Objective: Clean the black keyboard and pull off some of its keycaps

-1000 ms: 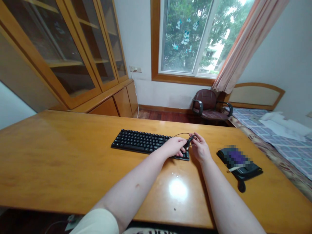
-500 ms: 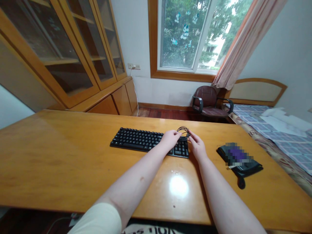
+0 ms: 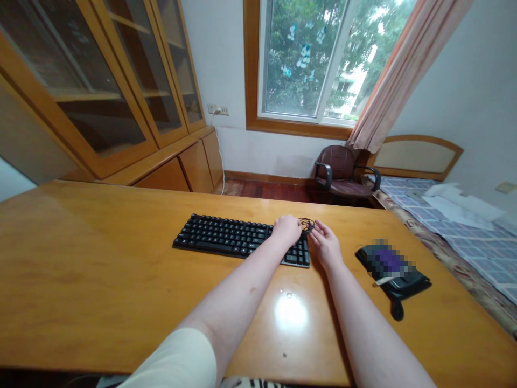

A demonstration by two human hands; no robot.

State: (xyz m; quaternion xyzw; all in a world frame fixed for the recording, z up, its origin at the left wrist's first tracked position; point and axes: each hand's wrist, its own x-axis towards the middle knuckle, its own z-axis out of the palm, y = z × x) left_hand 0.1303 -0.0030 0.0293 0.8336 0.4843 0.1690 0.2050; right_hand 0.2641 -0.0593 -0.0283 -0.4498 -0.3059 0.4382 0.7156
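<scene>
Cable coil (image 3: 306, 224) sits between my two hands in the head view, at the far right corner of the keyboard (image 3: 220, 236); whether it rests on the keys I can't tell. My left hand (image 3: 287, 230), over the keyboard, holds the coil from its 9 o'clock side, fingers mostly hidden; my right hand (image 3: 325, 243) pinches narrowly at about 4 o'clock. Neither is clearly nearer. From the coil, I see the keyboard's long axis stretching toward 9 o'clock across the worktop (image 3: 100, 275).
</scene>
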